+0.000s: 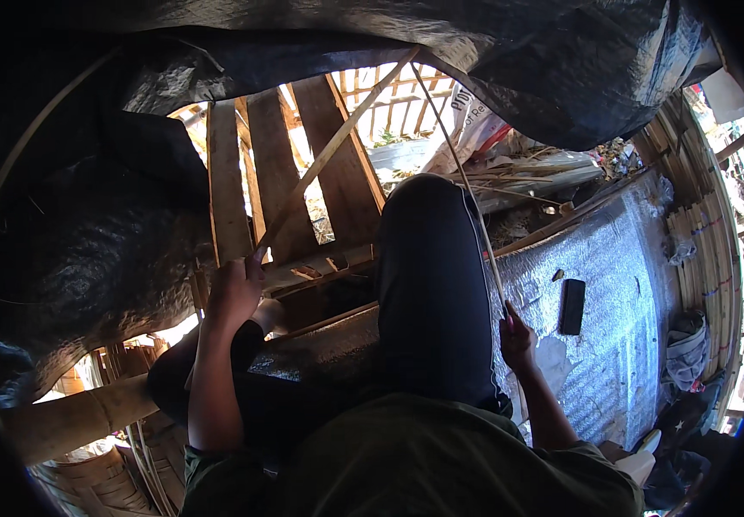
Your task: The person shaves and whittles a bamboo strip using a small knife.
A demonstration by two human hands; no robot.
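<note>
From my end of the feed, I have two long pieces of what looks like bamboo or wood in the head view, one to each side of the upper middle of the frame. The broad strip slants from left of centre up to the top middle; it looks flat and nearly straight, pale tan at its upper end and darker brown toward the bottom. My left grip is clamped on its lower end, fingers curled round it. The thin stick runs from right of centre to the same top-middle spot, slender, light tan, slightly bowed. My right grip is closed on its lower end. The upper tips meet, or nearly so, in front of the black plastic sheet; I can't tell whether they are joined or one bent length. Wooden planks show behind the broad strip. The thin stick passes along the raised knee, and at right a small dark block lies on silvery sheeting.
</note>
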